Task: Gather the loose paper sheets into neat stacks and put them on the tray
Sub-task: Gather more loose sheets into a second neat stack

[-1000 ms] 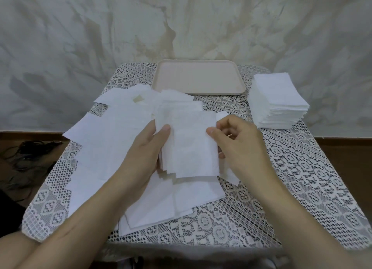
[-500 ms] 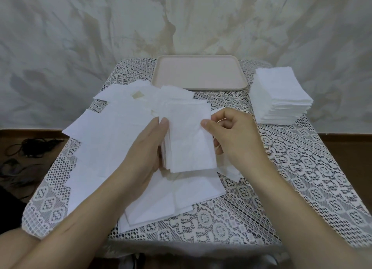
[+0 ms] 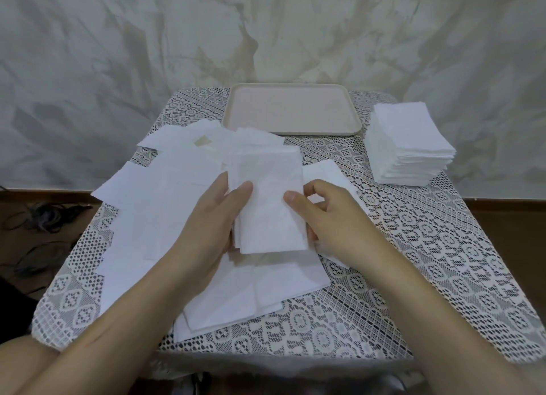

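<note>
Both hands are gripping a small bundle of sheets above the loose sheets on the tabletop: left hand on its left edge, right hand pinching its right edge. The tray is lying beyond, a stack beside it.

Left half of the table is covered by loose sheets, centre by a held bundle. Far edge is taken by the tray, far right corner by a tall stack. Bare cloth is left along the right edge.
</note>
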`<act>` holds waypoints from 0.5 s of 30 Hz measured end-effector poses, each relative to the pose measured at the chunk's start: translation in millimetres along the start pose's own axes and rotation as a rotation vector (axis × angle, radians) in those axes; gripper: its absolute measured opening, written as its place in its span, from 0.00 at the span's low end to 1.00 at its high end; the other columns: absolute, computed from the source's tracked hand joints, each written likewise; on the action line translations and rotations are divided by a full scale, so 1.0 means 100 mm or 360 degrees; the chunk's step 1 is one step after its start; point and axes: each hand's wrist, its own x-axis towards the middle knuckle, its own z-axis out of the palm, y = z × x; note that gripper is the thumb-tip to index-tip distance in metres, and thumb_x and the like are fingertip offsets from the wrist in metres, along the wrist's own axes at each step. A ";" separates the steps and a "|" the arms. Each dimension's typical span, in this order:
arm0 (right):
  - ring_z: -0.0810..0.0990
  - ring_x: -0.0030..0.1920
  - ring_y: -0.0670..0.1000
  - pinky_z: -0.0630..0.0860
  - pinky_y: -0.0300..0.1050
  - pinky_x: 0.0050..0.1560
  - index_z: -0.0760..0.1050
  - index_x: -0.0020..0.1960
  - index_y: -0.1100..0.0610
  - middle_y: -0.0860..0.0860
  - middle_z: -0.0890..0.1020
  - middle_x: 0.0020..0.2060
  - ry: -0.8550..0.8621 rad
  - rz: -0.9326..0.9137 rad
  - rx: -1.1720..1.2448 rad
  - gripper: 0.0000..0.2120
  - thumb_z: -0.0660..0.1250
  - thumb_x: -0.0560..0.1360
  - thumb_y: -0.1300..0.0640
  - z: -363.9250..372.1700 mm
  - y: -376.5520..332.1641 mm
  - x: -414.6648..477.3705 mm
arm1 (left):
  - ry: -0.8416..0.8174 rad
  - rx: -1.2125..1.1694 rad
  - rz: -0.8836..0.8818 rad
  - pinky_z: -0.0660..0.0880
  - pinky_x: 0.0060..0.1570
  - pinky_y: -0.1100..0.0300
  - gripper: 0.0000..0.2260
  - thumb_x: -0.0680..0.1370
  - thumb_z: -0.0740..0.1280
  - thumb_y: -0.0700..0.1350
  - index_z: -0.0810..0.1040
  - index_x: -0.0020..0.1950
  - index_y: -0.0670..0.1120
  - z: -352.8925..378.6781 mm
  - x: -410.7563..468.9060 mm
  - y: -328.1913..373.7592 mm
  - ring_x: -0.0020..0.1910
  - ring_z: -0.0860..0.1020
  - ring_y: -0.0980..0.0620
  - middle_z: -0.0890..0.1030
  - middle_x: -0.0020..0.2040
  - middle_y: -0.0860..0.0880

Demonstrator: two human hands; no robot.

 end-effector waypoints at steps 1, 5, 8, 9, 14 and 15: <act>0.78 0.30 0.51 0.71 0.48 0.38 0.76 0.49 0.49 0.53 0.85 0.34 -0.0029 0.0020 -0.0001 0.21 0.67 0.72 0.31 0.01 0.01 0.01 | 0.0005 0.0023 -0.0004 0.73 0.26 0.65 0.12 0.87 0.61 0.46 0.78 0.69 0.49 0.00 0.01 0.00 0.38 0.84 0.53 0.87 0.54 0.47; 0.71 0.25 0.47 0.66 0.43 0.34 0.77 0.50 0.59 0.50 0.78 0.27 -0.0103 0.0039 0.0048 0.23 0.69 0.76 0.37 -0.02 -0.01 -0.01 | -0.0004 0.0061 0.0009 0.81 0.56 0.45 0.12 0.87 0.61 0.49 0.79 0.68 0.53 -0.02 0.03 -0.07 0.59 0.85 0.45 0.87 0.60 0.48; 0.74 0.27 0.49 0.70 0.44 0.35 0.79 0.52 0.61 0.55 0.80 0.31 -0.0176 0.0031 0.0140 0.19 0.70 0.79 0.43 -0.03 -0.03 -0.02 | 0.0019 0.0089 0.0017 0.77 0.56 0.41 0.11 0.87 0.61 0.53 0.79 0.66 0.58 0.00 0.02 -0.12 0.61 0.84 0.43 0.87 0.60 0.51; 0.79 0.31 0.52 0.74 0.48 0.37 0.80 0.54 0.59 0.57 0.83 0.35 -0.0185 0.0023 0.0157 0.19 0.70 0.78 0.42 -0.01 -0.02 -0.02 | 0.0023 0.0085 0.0033 0.79 0.60 0.39 0.10 0.87 0.62 0.54 0.78 0.67 0.59 0.01 0.02 -0.13 0.61 0.84 0.46 0.86 0.60 0.53; 0.87 0.44 0.56 0.83 0.57 0.47 0.80 0.56 0.52 0.51 0.88 0.43 -0.0105 -0.0039 0.0095 0.12 0.68 0.81 0.45 0.09 0.00 -0.03 | -0.0034 0.0140 0.0122 0.78 0.65 0.40 0.13 0.84 0.67 0.55 0.74 0.68 0.58 0.05 0.03 -0.17 0.62 0.84 0.51 0.85 0.62 0.55; 0.87 0.44 0.57 0.83 0.60 0.49 0.80 0.55 0.52 0.52 0.88 0.43 -0.0096 -0.0032 0.0102 0.13 0.69 0.79 0.43 0.09 -0.01 -0.03 | -0.0041 0.0151 0.0133 0.79 0.65 0.40 0.14 0.84 0.68 0.54 0.74 0.69 0.57 0.05 0.04 -0.18 0.61 0.84 0.51 0.85 0.61 0.55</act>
